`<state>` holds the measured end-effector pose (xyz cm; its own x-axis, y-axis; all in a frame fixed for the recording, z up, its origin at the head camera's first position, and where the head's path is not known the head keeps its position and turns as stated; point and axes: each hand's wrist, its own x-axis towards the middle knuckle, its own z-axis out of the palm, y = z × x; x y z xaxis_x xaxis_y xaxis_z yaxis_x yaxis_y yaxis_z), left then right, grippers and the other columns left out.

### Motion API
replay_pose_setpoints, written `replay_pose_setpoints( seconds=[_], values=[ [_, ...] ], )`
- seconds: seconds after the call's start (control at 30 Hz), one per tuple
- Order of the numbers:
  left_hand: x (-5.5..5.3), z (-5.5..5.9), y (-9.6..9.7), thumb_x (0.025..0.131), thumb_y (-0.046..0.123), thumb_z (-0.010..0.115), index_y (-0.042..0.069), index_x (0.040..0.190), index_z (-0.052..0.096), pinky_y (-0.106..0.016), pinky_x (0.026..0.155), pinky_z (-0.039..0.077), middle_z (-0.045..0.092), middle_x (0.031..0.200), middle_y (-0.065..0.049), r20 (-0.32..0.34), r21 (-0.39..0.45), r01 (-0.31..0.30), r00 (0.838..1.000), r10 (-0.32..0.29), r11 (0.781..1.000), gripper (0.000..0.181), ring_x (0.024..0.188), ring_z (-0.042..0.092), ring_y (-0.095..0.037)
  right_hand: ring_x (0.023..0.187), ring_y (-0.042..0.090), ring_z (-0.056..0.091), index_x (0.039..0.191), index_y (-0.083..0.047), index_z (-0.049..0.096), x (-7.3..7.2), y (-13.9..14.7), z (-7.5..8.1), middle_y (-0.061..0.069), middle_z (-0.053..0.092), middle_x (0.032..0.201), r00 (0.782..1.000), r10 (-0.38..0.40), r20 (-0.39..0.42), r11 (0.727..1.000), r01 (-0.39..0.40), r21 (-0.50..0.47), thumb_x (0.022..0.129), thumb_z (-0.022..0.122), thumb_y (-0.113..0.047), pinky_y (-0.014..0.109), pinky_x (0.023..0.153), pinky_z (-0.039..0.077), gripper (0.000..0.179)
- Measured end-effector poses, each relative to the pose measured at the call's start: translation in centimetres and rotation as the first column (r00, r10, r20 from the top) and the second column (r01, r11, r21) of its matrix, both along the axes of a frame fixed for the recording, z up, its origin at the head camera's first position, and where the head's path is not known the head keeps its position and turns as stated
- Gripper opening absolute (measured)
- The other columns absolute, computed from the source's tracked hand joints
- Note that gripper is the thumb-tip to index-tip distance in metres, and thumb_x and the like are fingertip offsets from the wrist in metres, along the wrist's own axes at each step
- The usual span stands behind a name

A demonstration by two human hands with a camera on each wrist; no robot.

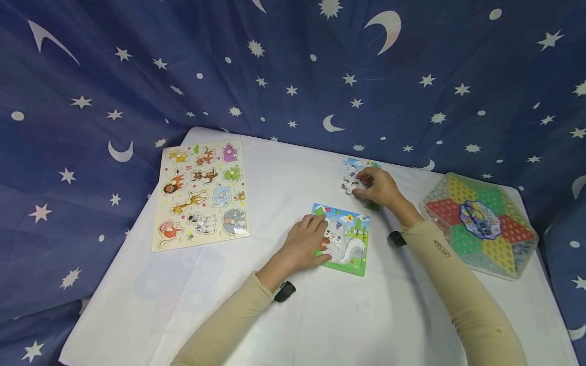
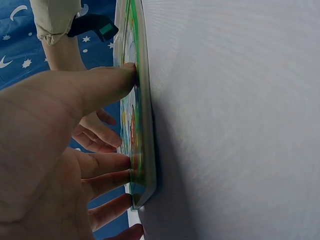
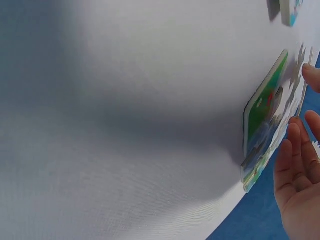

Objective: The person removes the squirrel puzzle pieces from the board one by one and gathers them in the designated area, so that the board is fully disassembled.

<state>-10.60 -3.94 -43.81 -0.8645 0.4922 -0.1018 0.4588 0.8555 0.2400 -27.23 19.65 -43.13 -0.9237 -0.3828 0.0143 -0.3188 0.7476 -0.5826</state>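
Note:
A square jigsaw board (image 1: 353,253) with a squirrel picture lies in the middle of the white table. My left hand (image 1: 305,245) rests on its left side, and the left wrist view shows the thumb and extended fingertips touching the board (image 2: 136,150). Farther back and to the right, my right hand (image 1: 381,188) pinches a white jigsaw piece (image 1: 350,183) with a printed face between thumb and fingers. Beneath and around it is a small pile of jigsaw pieces (image 1: 354,163), also visible in the right wrist view as green and blue pieces (image 3: 265,107). The hand partly covers this pile.
On the left lies a wooden peg puzzle (image 1: 183,241) with animal figures. A hexagonal Chinese checkers box (image 1: 478,218) sits at the right, near the right forearm. A blue curtain (image 1: 293,71) with stars and moons hangs behind the table's back edge.

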Motion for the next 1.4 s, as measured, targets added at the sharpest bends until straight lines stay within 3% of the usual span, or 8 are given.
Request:
replay_pose_setpoints(
  seconds=[0.6, 1.4],
  values=[
    [0.07, 0.18, 0.03, 0.089, 0.054, 0.066, 0.007, 0.147, 0.040, -0.040, 0.109, 0.034, 0.033, 0.155, -0.008, 0.002, -0.002, -0.005, 1.000, 0.005, 1.000, 0.079, 0.140, 0.028, -0.026, 0.099, 0.035, 0.061, 0.114, 0.002, 0.067, -0.90, -0.04, -0.56, 0.020, 0.065, 0.108, 0.997, -0.065, 0.035, 0.998, 0.064, 0.014, 0.079, 0.083, -0.014, 0.047, 0.086, 0.048, 0.042],
    [0.10, 0.20, 0.09, 0.090, 0.056, 0.064, 0.007, 0.147, 0.040, -0.040, 0.109, 0.034, 0.033, 0.154, -0.008, -0.010, -0.033, 0.000, 1.000, 0.000, 0.999, 0.079, 0.139, 0.028, -0.026, 0.098, 0.034, 0.060, 0.114, 0.000, 0.067, -0.51, 0.03, -0.66, 0.020, 0.063, 0.105, 0.993, -0.104, 0.050, 0.995, 0.103, 0.016, 0.082, 0.082, -0.019, 0.048, 0.083, 0.047, 0.040]
  ],
)
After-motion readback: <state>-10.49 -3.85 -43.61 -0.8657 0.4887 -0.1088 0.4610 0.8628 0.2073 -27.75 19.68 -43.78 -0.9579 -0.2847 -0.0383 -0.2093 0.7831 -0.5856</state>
